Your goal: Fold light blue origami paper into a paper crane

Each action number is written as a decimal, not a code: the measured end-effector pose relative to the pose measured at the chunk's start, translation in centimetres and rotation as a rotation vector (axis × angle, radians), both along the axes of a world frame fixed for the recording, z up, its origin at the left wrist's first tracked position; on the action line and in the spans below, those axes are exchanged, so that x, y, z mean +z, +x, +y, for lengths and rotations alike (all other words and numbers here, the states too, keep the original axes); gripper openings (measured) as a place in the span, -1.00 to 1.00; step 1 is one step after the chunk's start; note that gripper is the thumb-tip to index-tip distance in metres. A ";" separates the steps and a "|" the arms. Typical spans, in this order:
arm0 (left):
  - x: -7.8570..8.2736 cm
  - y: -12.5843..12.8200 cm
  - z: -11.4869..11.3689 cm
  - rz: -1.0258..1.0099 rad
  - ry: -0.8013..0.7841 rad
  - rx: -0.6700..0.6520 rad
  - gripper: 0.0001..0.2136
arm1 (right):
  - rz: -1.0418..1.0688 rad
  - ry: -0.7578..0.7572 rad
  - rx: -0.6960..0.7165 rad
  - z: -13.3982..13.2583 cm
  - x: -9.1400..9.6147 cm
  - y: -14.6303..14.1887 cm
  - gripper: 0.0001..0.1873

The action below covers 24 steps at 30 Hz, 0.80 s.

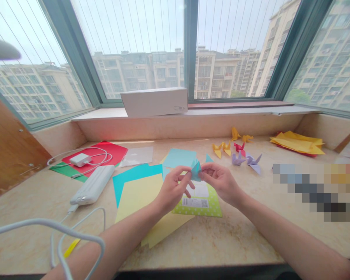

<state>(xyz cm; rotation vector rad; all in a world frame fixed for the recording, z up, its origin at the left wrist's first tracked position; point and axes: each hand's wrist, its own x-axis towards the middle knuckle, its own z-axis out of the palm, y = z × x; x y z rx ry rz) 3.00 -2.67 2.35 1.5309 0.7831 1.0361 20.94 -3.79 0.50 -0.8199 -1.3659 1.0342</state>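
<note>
Between my two hands, above the table's middle, is a small light-blue folded paper piece (pixel 196 171). My left hand (pixel 176 184) pinches its left side between thumb and forefinger, the other fingers loosely curled. My right hand (pixel 220 179) grips the right side with thumb and fingertips. Below them lies a green polka-dot packet (pixel 214 204) with a white label. Pale yellow sheets (pixel 140 194) and a bright blue sheet (pixel 121 181) spread to the left, and a light-blue sheet (pixel 179 157) lies behind. Beyond my right hand stand folded paper cranes in purple (pixel 253 162), red (pixel 239 148) and yellow (pixel 217 150).
A white power bank (pixel 93 184) and a charger (pixel 80 160) with looping cables lie left, near red paper (pixel 105 151). Yellow sheets (pixel 299 142) are stacked at the back right. A white box (pixel 154 102) stands on the windowsill. A blurred patch (pixel 312 192) covers something at right.
</note>
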 end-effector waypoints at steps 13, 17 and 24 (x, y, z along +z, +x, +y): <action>0.1 0.1 0.1 -0.255 -0.173 -0.066 -0.74 | -0.074 0.127 0.047 -0.2 0.8 0.7 -0.85; 0.2 -0.1 0.0 -0.242 -0.152 -0.059 -0.75 | -0.086 0.129 0.079 -0.2 0.6 0.9 -0.90; 0.4 0.1 0.0 -0.179 -0.044 0.023 -0.77 | -0.141 0.140 0.059 -0.4 0.7 0.8 -0.87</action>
